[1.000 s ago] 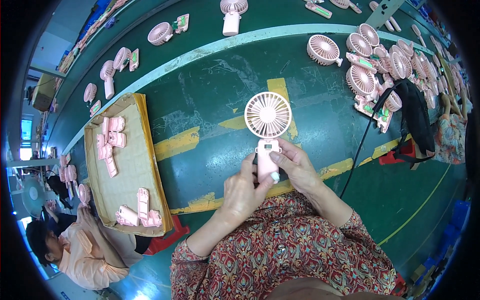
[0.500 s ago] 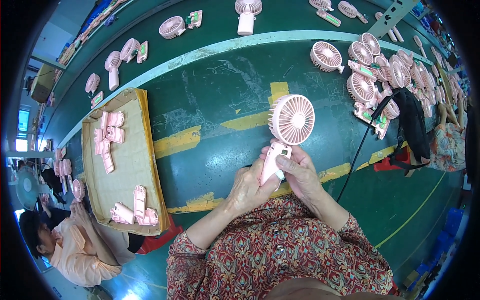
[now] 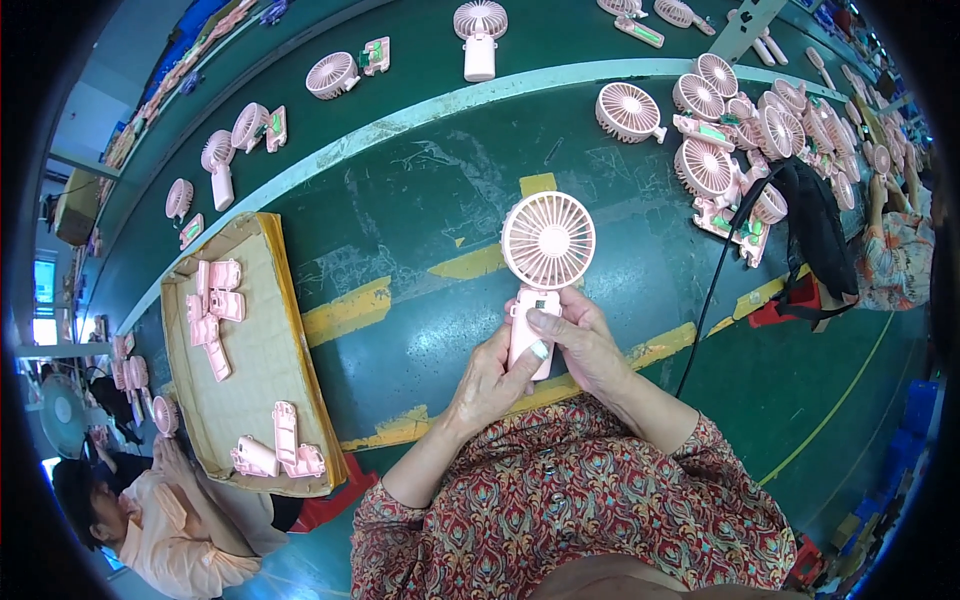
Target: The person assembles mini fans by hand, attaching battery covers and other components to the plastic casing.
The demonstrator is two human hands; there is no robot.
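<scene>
A pink handheld fan (image 3: 550,241) is held upright between both my hands, its round grille pointing away from me and its handle toward me. My left hand (image 3: 490,383) wraps the lower left side of the handle, the thumb lying across its front. Closed on the upper right side is my right hand (image 3: 588,345), its thumb pressing near a small dark window in the handle. The fingers behind the handle are partly hidden.
At left stands a cardboard tray (image 3: 210,410) with several pink handle shells (image 3: 285,430). A heap of pink fan heads (image 3: 705,165) lies at right by a black bag (image 3: 820,235). Beyond a pale rail (image 3: 400,108), more fans lie on the green belt. Co-workers sit at both sides.
The fan has turned more upright and shifted slightly left, its grille now facing me more squarely. My hands have moved with it, keeping their grip.
</scene>
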